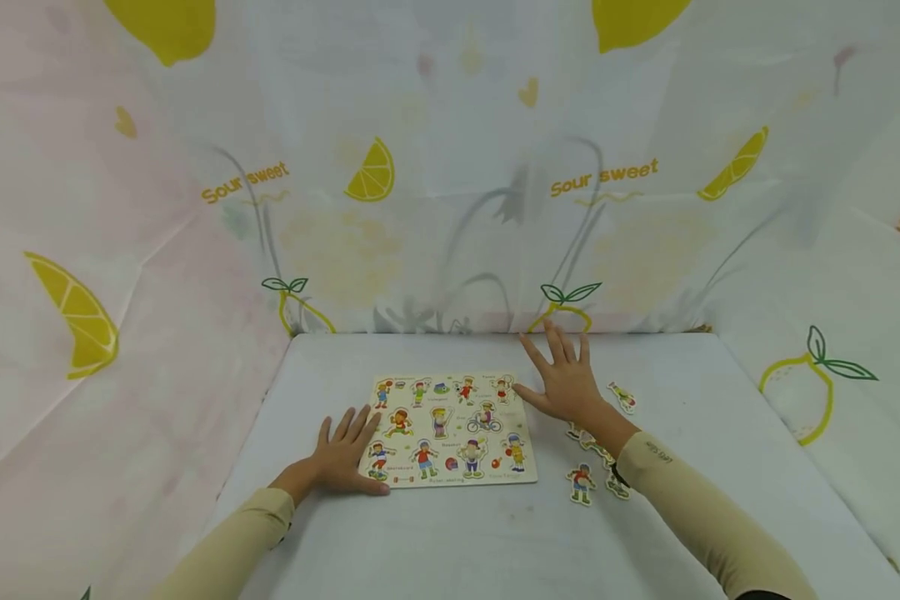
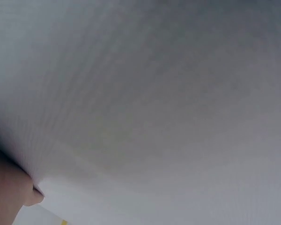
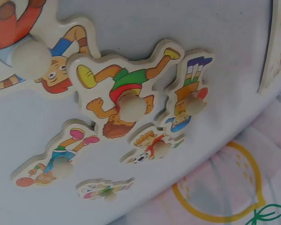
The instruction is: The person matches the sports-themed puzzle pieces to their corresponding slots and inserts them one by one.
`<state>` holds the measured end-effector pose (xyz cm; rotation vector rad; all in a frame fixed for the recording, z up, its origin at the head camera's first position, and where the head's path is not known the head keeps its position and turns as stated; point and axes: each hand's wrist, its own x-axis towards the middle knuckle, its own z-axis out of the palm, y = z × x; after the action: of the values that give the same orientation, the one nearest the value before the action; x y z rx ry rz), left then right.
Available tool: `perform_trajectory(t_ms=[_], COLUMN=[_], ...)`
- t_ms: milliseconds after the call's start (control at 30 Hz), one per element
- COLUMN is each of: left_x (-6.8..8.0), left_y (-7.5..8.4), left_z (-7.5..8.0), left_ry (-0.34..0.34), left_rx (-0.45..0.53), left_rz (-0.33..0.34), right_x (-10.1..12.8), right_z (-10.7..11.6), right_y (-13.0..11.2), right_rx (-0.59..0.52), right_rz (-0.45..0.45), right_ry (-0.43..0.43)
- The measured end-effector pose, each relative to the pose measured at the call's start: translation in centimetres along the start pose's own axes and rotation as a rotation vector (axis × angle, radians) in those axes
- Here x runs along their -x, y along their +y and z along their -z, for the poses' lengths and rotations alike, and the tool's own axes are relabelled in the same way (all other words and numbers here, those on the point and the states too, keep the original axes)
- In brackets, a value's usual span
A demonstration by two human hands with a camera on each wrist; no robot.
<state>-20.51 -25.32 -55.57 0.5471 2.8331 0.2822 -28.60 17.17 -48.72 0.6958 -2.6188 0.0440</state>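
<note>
Flanking flat wooden puzzle board (image 1: 450,429), spread hands.

I am looking into a small staged recording booth rather than a lived-in room. A white tabletop (image 1: 495,542) is walled on three sides by a thin printed plastic sheet (image 1: 450,167) patterned with yellow lemon slices and the words "Sour sweet", creased and hung like a backdrop. On the tabletop lies a child's wooden puzzle board (image 1: 450,429) with cartoon sports figures, and loose knobbed puzzle pieces (image 3: 126,101) lie beside it. It reads as a play or toy-handling setup.
</note>
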Motion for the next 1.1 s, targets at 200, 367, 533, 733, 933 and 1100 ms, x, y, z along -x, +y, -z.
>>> perform_trajectory(t_ms=[200, 367, 533, 733, 933, 1100], left_x=[-0.3, -0.4, -0.3, -0.2, -0.1, -0.1], left_y=[-0.2, -0.1, 0.1, 0.2, 0.2, 0.3], left_z=[-0.3, 0.2, 0.4, 0.2, 0.2, 0.1], left_ry=[-0.006, -0.004, -0.003, -0.029, -0.033, -0.035], left_rx=[-0.019, 0.004, -0.011, -0.033, -0.032, -0.031], left_rz=[0.009, 0.015, 0.008, 0.035, 0.040, 0.039], right_x=[0.6, 0.8, 1.7, 3.7, 6.0, 8.0], right_z=[0.5, 0.9, 1.0, 1.0, 0.6, 0.6], right_y=[1.3, 2.3, 3.7, 4.4, 4.4, 4.1], right_rx=[-0.018, -0.066, -0.097, -0.129, -0.171, -0.260], right_rz=[-0.064, -0.104, -0.172, -0.165, -0.124, -0.090], right_ry=[-0.033, -0.065, -0.153, -0.212, -0.221, -0.213])
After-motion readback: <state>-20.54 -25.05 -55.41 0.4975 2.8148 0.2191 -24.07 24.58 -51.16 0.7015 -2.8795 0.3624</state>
